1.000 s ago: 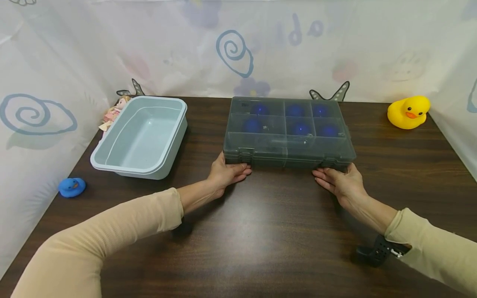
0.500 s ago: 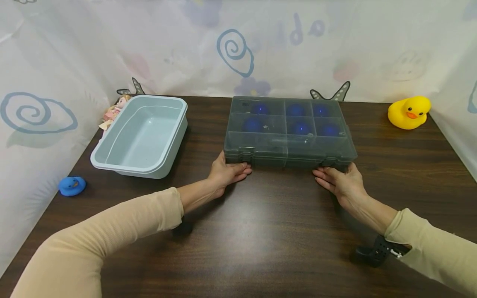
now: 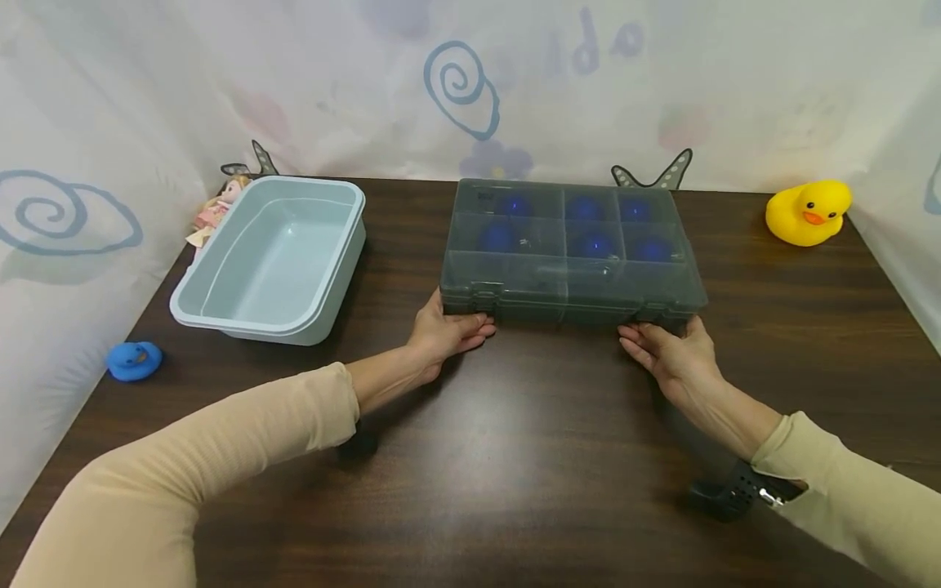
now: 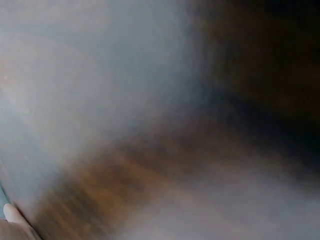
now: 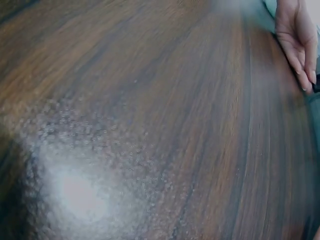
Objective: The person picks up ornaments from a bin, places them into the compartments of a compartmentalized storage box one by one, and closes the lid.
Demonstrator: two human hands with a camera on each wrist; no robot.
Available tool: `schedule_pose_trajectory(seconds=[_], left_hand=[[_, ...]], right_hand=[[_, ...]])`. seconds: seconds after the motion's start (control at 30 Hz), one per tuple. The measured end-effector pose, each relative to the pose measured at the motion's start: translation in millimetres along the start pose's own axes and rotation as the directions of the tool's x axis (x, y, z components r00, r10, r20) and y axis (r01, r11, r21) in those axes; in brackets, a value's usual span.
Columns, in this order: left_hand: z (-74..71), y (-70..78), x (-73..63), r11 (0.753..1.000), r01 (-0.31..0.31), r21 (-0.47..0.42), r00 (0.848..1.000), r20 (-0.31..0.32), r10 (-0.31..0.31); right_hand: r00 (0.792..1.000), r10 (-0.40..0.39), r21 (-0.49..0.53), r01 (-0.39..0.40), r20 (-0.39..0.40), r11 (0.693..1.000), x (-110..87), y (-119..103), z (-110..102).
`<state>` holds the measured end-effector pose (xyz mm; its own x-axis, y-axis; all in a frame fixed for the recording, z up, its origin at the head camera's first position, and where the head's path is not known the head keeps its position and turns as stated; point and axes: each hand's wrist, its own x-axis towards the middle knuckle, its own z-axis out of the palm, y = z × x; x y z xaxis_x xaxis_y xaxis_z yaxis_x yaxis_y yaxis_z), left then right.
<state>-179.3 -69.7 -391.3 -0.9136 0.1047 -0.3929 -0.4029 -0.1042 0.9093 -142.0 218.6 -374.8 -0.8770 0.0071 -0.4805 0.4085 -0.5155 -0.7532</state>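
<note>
A dark, see-through compartment box (image 3: 566, 278) lies lid down on its base on the table, with several round blue things (image 3: 594, 245) showing through the lid. My left hand (image 3: 441, 336) grips its near left corner, fingers along the front side below a latch. At the near right corner my right hand (image 3: 680, 357) holds the box the same way. Part of each grip is hidden by the box. In the right wrist view, a hand (image 5: 299, 37) touches the box at the upper right. The left wrist view is mostly blurred, with a bit of a hand (image 4: 15, 222) at lower left.
Left of the box stands a pale blue basin (image 3: 323, 306), with a doll (image 3: 213, 208) beside it. A blue toy duck (image 3: 134, 360) sits near the table's left edge, a yellow duck (image 3: 807, 214) at back right. A printed white curtain (image 3: 353, 98) closes off the back.
The head view has tilted down slightly, so the scene sits a little higher in the picture. Both hands stay on the box's near corners.
</note>
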Motion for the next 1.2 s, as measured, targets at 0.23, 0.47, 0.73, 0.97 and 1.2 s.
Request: schedule_pose_trajectory(seconds=[0.23,0.47,0.73,0.97,1.2], left_hand=[[0.8,1.5,0.8,1.000,0.012,-0.008,1.000,-0.006,-0.012],[1.4,3.9,0.8,1.000,0.009,-0.013,1.000,-0.002,-0.009],[0.4,1.2,0.4,0.999,0.018,-0.032,1.000,-0.008,-0.018],[-0.1,2.4,-1.0,1.000,0.007,-0.016,1.000,0.000,-0.007],[-0.1,2.6,-0.9,1.000,0.010,-0.014,1.000,0.001,-0.010]], right_hand=[[1.000,-0.016,0.044,0.015,0.012,0.999,1.2,0.2,-0.9],[1.000,-0.007,0.014,0.007,0.027,1.000,0.7,-0.7,-2.7],[0.999,-0.021,0.013,0.021,0.027,1.000,2.1,2.0,-2.8],[0.999,-0.029,-0.003,0.029,0.020,1.000,2.2,2.9,-3.0],[0.998,-0.048,-0.014,0.049,0.027,0.999,2.6,3.3,-2.6]])
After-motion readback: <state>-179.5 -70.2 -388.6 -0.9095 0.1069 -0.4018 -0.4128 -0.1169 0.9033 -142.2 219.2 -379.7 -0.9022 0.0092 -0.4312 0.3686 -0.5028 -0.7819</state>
